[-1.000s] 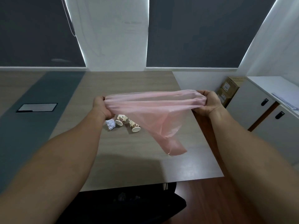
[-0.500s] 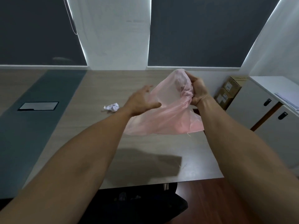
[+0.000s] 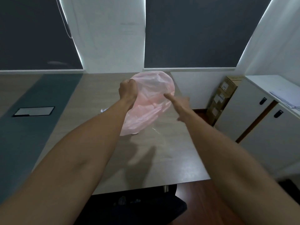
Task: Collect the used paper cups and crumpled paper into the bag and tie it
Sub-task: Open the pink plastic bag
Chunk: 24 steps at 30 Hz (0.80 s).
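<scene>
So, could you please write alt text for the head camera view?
A left hand grips a thin pink plastic bag above a wooden table, while the right hand, fingers extended, reaches toward it. A scrap of crumpled paper peeks out beside the left forearm.

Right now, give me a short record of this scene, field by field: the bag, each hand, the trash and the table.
bag: pink plastic bag, held up above the table, hanging loose
left hand: left hand grips the bag's upper edge
right hand: right hand beside the bag, fingers extended, blurred
trash: crumpled paper on the table, mostly hidden behind the left forearm; no cups visible
table: wooden table
tied: not yet
</scene>
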Tool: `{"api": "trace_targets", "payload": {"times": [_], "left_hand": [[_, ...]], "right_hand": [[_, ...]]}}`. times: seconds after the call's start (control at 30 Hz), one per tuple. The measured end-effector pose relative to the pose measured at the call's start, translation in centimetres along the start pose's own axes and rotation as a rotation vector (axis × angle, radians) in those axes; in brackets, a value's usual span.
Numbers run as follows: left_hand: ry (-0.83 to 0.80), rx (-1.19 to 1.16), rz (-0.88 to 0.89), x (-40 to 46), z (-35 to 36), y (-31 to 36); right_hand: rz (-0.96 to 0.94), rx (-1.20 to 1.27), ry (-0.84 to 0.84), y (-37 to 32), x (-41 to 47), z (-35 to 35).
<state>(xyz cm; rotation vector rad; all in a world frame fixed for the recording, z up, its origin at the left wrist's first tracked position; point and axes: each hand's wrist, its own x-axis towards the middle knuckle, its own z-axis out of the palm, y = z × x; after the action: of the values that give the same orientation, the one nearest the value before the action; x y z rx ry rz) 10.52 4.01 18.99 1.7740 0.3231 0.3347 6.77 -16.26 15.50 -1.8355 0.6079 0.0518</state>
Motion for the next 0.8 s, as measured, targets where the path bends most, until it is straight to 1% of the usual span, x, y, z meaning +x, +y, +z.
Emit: {"api": "trace_targets", "payload": {"times": [0.03,0.07,0.1,0.2,0.27,0.3,0.37,0.43,0.5,0.57,0.63,0.7,0.77,0.8], "left_hand": [[0.01,-0.002,0.002,0.2,-0.3,0.1],[0.018,0.002,-0.006,0.3,-0.8,0.2],[0.029,-0.005,-0.009,0.5,-1.3,0.1],[0.081,-0.025,-0.036,0.6,-3.6,-0.2],[0.157,-0.045,-0.07,0.9,-5.8,-0.3],[0.208,-0.066,-0.105,1.2,-7.0,-0.5],[0.285,-0.103,-0.198,2.1,-9.8,-1.4],[0.287,-0.141,-0.297,2.5,-12.8,-2.2],[0.216,-0.15,-0.354,2.3,-15.0,-2.8],[0.061,-0.11,-0.371,1.6,-16.6,-3.3],[-0.122,-0.148,-0.443,1.0,-17.4,-3.8],[-0.237,-0.237,-0.521,1.0,-17.9,-4.8],[-0.276,-0.26,-0.542,1.3,-18.3,-5.6],[-0.269,-0.21,-0.508,1.6,-18.2,-5.9]], "right_hand": [[0.147,0.127,-0.13,0.2,-0.7,1.5],[0.219,0.231,-0.229,0.3,-1.0,3.0],[0.238,0.305,-0.27,0.0,-1.2,4.3],[0.277,0.452,-0.231,-1.5,-0.8,7.1],[0.324,0.626,-0.242,-3.0,-0.8,7.2],[0.335,0.675,-0.257,-3.4,-0.8,6.7],[0.338,0.687,-0.361,-3.3,-0.7,5.2],[0.318,0.75,-0.53,-2.4,-0.8,3.3],[0.238,0.858,-0.669,-1.4,0.0,1.5],[0.175,0.949,-0.729,-0.3,1.0,0.1],[0.103,1.101,-0.73,0.3,1.4,-0.7],[0.015,1.288,-0.688,0.2,1.2,-0.9],[-0.024,1.386,-0.662,0.0,1.0,-0.8],[-0.021,1.373,-0.654,-0.2,0.8,-0.7]]}}
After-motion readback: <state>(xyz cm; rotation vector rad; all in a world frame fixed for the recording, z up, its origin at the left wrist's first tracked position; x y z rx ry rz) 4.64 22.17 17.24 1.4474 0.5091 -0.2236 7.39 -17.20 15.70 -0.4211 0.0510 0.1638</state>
